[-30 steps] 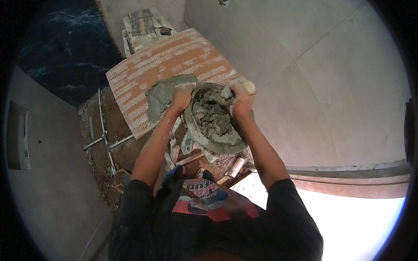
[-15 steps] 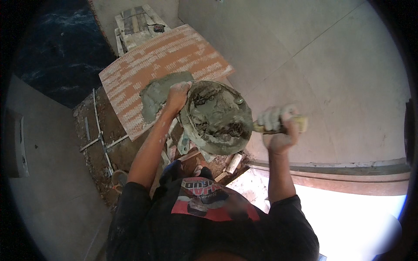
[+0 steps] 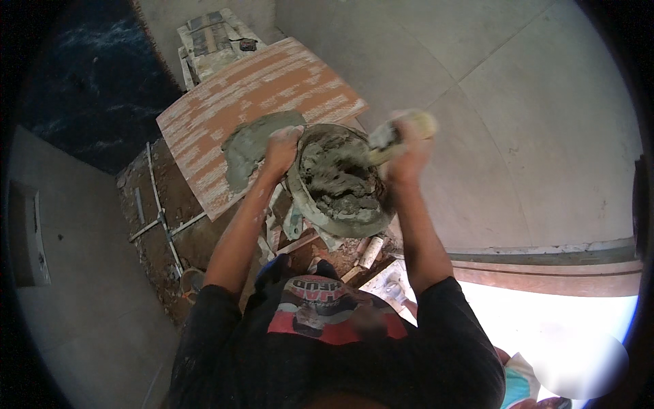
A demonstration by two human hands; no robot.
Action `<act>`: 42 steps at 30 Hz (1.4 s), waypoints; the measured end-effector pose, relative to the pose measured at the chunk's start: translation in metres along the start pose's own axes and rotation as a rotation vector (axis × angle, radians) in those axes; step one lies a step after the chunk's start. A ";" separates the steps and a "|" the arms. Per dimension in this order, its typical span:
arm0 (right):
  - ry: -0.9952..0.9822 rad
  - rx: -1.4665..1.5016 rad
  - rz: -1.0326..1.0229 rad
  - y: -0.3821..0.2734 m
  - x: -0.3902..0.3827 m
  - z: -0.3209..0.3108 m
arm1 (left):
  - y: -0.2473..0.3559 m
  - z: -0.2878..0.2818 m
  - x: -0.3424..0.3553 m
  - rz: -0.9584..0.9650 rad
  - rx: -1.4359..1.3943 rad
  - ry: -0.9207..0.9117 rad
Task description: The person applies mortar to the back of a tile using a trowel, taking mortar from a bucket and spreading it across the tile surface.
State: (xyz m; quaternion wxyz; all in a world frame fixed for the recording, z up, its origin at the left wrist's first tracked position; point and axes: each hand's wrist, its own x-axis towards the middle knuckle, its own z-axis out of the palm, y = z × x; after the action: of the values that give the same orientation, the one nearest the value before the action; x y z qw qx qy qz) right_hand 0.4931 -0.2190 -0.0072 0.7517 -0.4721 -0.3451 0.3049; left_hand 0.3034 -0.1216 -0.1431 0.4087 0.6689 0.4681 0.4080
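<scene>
Head view: well left of the bucket (image 3: pixel 340 229), white pipes (image 3: pixel 161 217) lie over dirt. Nearer, left of the bucket and beyond it, is the tile (image 3: pixel 272 78), its orange, pale-streaked face up. One patch of grey mortar (image 3: pixel 253 146) sits on it, just left of the bucket. That much is laid; most of the face is bare, so I judge the coating to be at an early stage. My left hand (image 3: pixel 283 144) is clamped on the bucket's left rim. Plenty of mortar is in the bucket, heaped and uneven, so much of it is unspread. At the bucket's right rim, my right hand (image 3: pixel 407 155), blurred, is closed around the yellowish handle of a tool (image 3: pixel 425 125); I cannot tell how deep its working end goes. Right of the bucket stands the grey wall (image 3: pixel 504 150).
</scene>
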 end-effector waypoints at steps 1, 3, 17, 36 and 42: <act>0.004 0.066 -0.004 -0.017 0.006 0.000 | 0.000 0.000 -0.003 0.030 0.040 0.006; 0.003 0.092 -0.107 -0.036 0.013 0.007 | -0.001 -0.002 -0.003 0.108 0.122 0.025; -0.101 0.172 0.044 -0.013 -0.014 -0.005 | -0.018 0.001 0.010 0.239 0.333 -0.027; -0.291 -0.418 0.040 -0.023 -0.045 -0.030 | -0.005 -0.061 0.049 -0.332 -0.047 -0.123; 0.018 -0.365 0.027 -0.016 -0.053 -0.101 | -0.057 -0.135 0.184 -0.124 0.408 -0.030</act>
State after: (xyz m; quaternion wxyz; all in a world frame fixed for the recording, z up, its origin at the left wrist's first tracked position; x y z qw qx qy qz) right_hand 0.5467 -0.3168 -0.0368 0.6525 -0.6081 -0.3816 0.2427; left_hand 0.2035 0.0905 -0.1208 0.2960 0.7135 0.5753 0.2689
